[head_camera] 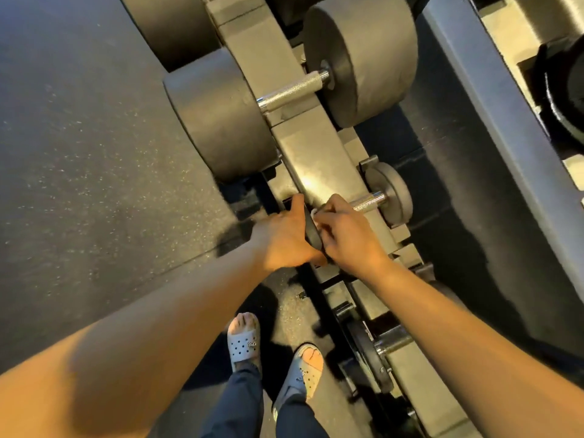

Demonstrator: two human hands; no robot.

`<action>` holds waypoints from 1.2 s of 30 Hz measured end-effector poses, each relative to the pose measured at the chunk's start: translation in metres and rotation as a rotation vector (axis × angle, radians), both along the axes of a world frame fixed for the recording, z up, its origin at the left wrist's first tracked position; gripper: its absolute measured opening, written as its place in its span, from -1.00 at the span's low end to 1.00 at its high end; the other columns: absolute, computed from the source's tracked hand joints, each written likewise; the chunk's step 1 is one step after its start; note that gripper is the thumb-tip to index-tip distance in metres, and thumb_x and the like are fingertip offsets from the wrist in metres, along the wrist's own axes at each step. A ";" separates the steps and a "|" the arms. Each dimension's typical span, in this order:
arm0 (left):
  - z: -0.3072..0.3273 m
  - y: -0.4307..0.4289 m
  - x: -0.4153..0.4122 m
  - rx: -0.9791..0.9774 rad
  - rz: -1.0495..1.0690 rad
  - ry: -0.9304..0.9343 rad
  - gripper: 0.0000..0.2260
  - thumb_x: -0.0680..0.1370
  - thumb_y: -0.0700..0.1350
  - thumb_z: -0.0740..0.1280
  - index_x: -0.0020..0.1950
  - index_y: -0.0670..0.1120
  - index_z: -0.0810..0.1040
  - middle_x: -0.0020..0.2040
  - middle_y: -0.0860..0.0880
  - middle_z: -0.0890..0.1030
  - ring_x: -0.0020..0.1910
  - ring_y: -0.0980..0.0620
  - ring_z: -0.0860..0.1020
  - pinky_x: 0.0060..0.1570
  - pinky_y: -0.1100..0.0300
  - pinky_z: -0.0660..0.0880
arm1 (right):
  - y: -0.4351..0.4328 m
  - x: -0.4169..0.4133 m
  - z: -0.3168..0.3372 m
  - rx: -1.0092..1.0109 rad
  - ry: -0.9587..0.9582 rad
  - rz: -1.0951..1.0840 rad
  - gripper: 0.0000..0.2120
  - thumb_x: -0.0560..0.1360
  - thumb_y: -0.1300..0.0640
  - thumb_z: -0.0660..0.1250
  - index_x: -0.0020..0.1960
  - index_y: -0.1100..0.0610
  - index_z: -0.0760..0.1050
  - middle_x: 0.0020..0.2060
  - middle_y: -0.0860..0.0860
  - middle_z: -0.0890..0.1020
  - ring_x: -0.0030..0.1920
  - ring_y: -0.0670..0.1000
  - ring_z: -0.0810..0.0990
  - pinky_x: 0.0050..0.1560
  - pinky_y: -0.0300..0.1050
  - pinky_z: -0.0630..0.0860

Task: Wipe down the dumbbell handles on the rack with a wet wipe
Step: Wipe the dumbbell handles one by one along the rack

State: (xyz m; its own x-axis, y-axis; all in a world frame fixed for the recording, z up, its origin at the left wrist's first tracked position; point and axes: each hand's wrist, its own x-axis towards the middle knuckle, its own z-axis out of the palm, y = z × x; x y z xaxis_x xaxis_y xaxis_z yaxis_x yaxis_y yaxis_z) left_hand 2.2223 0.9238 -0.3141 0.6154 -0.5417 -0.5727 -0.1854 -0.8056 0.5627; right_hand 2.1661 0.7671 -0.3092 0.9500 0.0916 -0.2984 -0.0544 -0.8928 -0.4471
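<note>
- The small dumbbell (368,203) lies across the grey rack (313,147). Its knurled steel handle (360,205) crosses the rail. Every place below is given from this dumbbell.
- The left hand (284,235) clasps the small dumbbell by its near head (311,232), a dark disc. The thumb stretches along the disc's upper edge, the palm lies against its outer face, and fingertips show under its lower edge.
- The right hand (347,238) sits on the other side of that near head. Its fingers are curled down round the near end of the handle and clamped on a white wipe (315,213).
- Only a scrap of the wipe shows, bunched between the right fingers and the near head, at the handle's near end.
- The rest of the handle is bare and shiny, running from the right hand to the far head (393,199).
- Beyond the small dumbbell, farther along the rack, rests a big dumbbell (294,90). It has broad dark heads, and its handle also crosses the rail.
- Left of the small dumbbell spreads a dark speckled floor (94,153).
- Nearer the person than the small dumbbell, two pale sandals (243,343) stand on that floor below dark trouser legs (240,403).
- Right of the sandals, below the small dumbbell, a lower tier holds another dumbbell (373,346), partly hidden by the right forearm.
</note>
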 end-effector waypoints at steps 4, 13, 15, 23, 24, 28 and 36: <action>0.000 -0.001 -0.002 -0.004 0.025 0.066 0.03 0.24 0.32 0.56 0.49 0.14 0.00 0.07 0.01 0.60 -0.02 -0.03 0.63 0.02 -0.06 0.63 | 0.007 -0.020 -0.008 0.108 -0.142 -0.238 -0.93 0.56 0.21 0.33 -0.03 0.12 0.59 -0.06 -0.05 0.44 -0.13 -0.08 0.43 -0.13 -0.29 0.36; 0.009 -0.006 0.009 0.118 -0.024 0.078 0.11 0.33 0.27 0.59 0.60 -0.04 -0.04 0.14 -0.06 0.60 0.01 -0.06 0.63 0.14 -0.07 0.60 | 0.049 -0.032 -0.027 0.966 -0.064 -1.546 -0.80 0.44 0.46 0.42 -0.15 0.18 0.63 -0.27 0.04 0.67 -0.17 0.05 0.65 0.03 0.04 0.64; 0.012 -0.007 0.010 0.119 -0.011 0.103 0.09 0.30 0.24 0.63 0.57 -0.03 0.00 0.15 -0.02 0.59 0.07 -0.07 0.63 0.19 -0.06 0.58 | 0.047 -0.026 -0.024 1.039 -0.033 -1.571 -0.71 0.45 0.52 0.33 -0.25 0.16 0.60 -0.37 0.02 0.63 -0.26 0.05 0.61 -0.07 0.01 0.61; 0.016 -0.007 0.011 0.158 -0.043 0.142 0.15 0.17 0.36 0.59 0.52 0.16 -0.06 0.39 -0.05 0.49 0.24 -0.13 0.57 0.28 -0.14 0.53 | 0.015 -0.003 -0.020 1.220 -0.390 -1.812 -0.85 0.47 0.30 0.48 -0.06 0.26 0.51 -0.23 0.16 0.56 -0.25 0.07 0.55 -0.08 -0.01 0.65; 0.017 -0.007 0.012 0.146 -0.035 0.154 0.16 0.11 0.40 0.56 0.50 0.19 -0.06 0.35 -0.03 0.50 0.22 -0.11 0.58 0.27 -0.13 0.54 | 0.022 -0.005 -0.019 1.167 -0.389 -1.753 -0.82 0.48 0.27 0.50 -0.13 0.20 0.49 -0.28 0.11 0.54 -0.27 0.04 0.53 -0.15 -0.07 0.61; 0.021 -0.008 0.012 0.147 -0.034 0.175 0.09 0.21 0.31 0.59 0.51 0.14 -0.05 0.19 0.00 0.52 0.12 -0.08 0.59 0.25 -0.13 0.54 | 0.052 -0.023 -0.018 0.778 -0.200 -1.339 -0.91 0.48 0.19 0.53 -0.12 0.13 0.62 -0.28 -0.09 0.63 -0.27 -0.18 0.59 -0.15 -0.35 0.51; 0.018 -0.008 0.009 0.167 -0.010 0.160 0.04 0.30 0.22 0.62 0.50 0.16 -0.05 0.24 -0.03 0.51 0.17 -0.13 0.58 0.25 -0.15 0.55 | 0.022 -0.012 -0.010 0.366 -0.398 -1.062 -0.93 0.57 0.14 0.42 0.05 0.10 0.59 -0.07 -0.06 0.65 -0.04 -0.11 0.62 0.01 -0.23 0.59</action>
State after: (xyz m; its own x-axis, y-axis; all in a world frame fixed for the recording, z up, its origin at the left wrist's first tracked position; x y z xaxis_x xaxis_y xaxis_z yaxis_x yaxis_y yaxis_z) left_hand 2.2311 0.9160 -0.2957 0.5048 -0.4368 -0.7446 -0.1128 -0.8885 0.4447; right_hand 2.1546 0.7888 -0.3194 0.6220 -0.7783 -0.0853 -0.4892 -0.3012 -0.8185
